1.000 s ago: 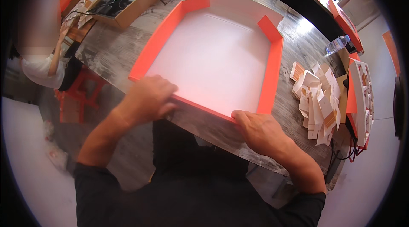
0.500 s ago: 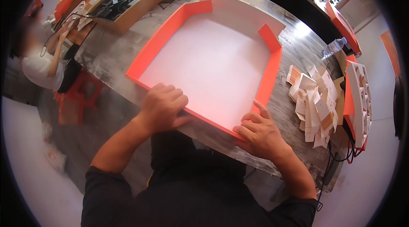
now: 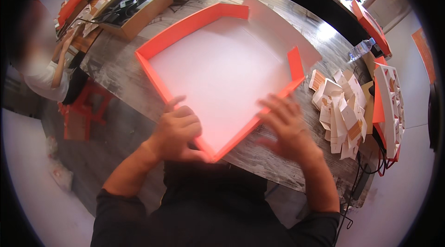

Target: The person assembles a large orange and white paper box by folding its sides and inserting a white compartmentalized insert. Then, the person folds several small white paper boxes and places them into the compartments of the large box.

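Observation:
A large shallow box [image 3: 222, 66] with a white floor and low orange walls lies on the grey table [image 3: 120, 66], one corner pointing at me. My left hand [image 3: 178, 128] grips the near-left orange wall close to that corner, thumb along the outside. My right hand [image 3: 287, 126] lies with fingers spread on the near-right wall, touching it without closing around it. The far-right side of the box has a flat white flap and no raised wall.
A heap of folded white and tan card pieces [image 3: 338, 112] lies right of the box, beside a white divider grid [image 3: 389, 103]. A plastic bottle [image 3: 361, 48] stands far right. An open cardboard box [image 3: 134, 8] with cables sits far left, near a seated person [image 3: 41, 70] and red stool [image 3: 88, 103].
The box has turned on the table, so a corner now faces me instead of a long side. Both hands have shifted along the walls toward that corner.

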### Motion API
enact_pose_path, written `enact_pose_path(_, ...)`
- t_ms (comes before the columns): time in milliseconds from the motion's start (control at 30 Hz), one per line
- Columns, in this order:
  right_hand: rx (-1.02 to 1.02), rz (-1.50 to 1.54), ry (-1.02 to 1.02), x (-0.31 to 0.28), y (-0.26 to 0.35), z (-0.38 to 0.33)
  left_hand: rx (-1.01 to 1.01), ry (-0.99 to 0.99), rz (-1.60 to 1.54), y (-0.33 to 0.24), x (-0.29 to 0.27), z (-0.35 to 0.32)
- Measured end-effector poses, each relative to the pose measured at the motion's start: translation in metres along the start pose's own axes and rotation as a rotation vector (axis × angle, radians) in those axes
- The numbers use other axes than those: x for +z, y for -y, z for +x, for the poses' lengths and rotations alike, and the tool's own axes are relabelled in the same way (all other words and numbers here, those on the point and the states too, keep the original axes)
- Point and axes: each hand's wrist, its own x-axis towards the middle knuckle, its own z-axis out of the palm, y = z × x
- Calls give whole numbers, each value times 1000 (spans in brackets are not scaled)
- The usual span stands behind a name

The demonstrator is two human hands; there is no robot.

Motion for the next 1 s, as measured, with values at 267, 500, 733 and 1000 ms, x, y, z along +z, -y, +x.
enact_pose_path(267, 238, -156, -65, -3, -47, -13, -118, 97, 95, 83, -61, -41)
enact_pose_path(500, 289, -19, -132, 24, 8, 4, -275, -72, 125, 23, -78, -11)
enact_pose_path(733, 245, 10, -138, 20, 64, 9, -206, -88, 89, -23, 11, 15)
enact_pose_path(1000, 60, 64, -474, -29, 42, -18, -103, -119, 19, 25, 2, -8)
